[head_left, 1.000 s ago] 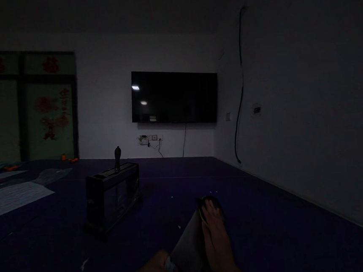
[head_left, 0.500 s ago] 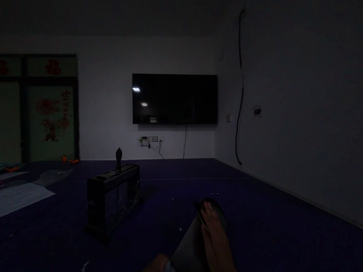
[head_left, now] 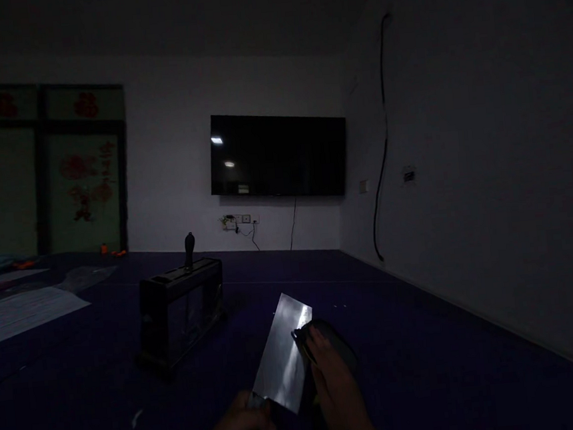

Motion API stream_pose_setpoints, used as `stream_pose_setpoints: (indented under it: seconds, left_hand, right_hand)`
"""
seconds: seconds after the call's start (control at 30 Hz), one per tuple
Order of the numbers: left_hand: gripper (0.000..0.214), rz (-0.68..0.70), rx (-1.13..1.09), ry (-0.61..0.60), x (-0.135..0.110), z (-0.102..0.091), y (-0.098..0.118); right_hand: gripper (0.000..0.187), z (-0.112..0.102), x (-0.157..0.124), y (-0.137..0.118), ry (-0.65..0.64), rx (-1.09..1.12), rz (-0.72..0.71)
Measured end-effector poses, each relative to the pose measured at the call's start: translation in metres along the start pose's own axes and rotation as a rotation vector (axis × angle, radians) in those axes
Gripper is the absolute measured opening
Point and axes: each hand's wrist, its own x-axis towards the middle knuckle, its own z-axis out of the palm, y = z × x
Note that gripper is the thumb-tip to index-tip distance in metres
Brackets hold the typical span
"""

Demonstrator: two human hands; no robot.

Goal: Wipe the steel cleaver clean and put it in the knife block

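My left hand (head_left: 239, 423) is closed around the pale handle of a cleaver (head_left: 280, 359), whose broad blade tilts up and away, with light shining off its right side. Just right of the blade, my right hand (head_left: 338, 388) lies over a dark rounded device (head_left: 342, 345) with yellow trim, fingers fairly straight along its top and holding it. The blade's right edge is close beside the device; whether they touch I cannot tell. Much of the device is hidden under the hand and in the dark.
A black box-shaped frame with clear sides (head_left: 182, 311) and an upright handle (head_left: 190, 250) stands left on the purple surface (head_left: 405, 365). Papers (head_left: 29, 311) and plastic lie far left. A television (head_left: 278, 154) hangs on the back wall; a cable (head_left: 380, 166) runs down the right wall.
The cleaver has turned and risen, so its bright blade now shows whole beside the device. My left hand has shifted slightly left; my right hand stays on the device.
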Motion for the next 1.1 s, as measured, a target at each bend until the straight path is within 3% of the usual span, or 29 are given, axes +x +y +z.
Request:
stream_pose_setpoints:
  seconds: [0.3, 0.47, 0.63, 0.73, 0.87, 0.97, 1.1]
  left_hand:
    - [0.037, 0.045, -0.185, -0.072, 0.032, -0.018, -0.026]
    - [0.042, -0.027, -0.221, -0.093, 0.033, -0.023, -0.021]
    - [0.040, -0.069, -0.255, -0.094, 0.027, -0.017, -0.010]
    - [0.038, -0.055, -0.254, -0.099, 0.022, -0.010, -0.008]
    - [0.033, 0.034, -0.221, -0.054, 0.018, -0.006, -0.012]
    - [0.030, 0.058, -0.150, -0.031, 0.017, -0.007, -0.012]
    - [0.016, 0.032, -0.012, -0.004, 0.008, -0.006, 0.000]
  right_hand:
    - [0.046, 0.013, 0.001, 0.006, -0.090, -0.013, -0.406]
    - [0.040, 0.000, 0.000, -0.007, -0.295, 0.124, -0.462]
    - [0.027, -0.012, -0.001, -0.019, -0.330, 0.105, -0.484]
    - [0.033, -0.015, -0.002, -0.022, -0.289, 0.065, -0.293]
    - [0.051, -0.013, 0.003, -0.025, -0.236, 0.195, 0.163]
    - [0.051, -0.008, 0.013, -0.024, -0.199, 0.478, 0.448]
    - [0.050, -0.002, 0.024, -0.020, -0.099, 0.958, 0.671]
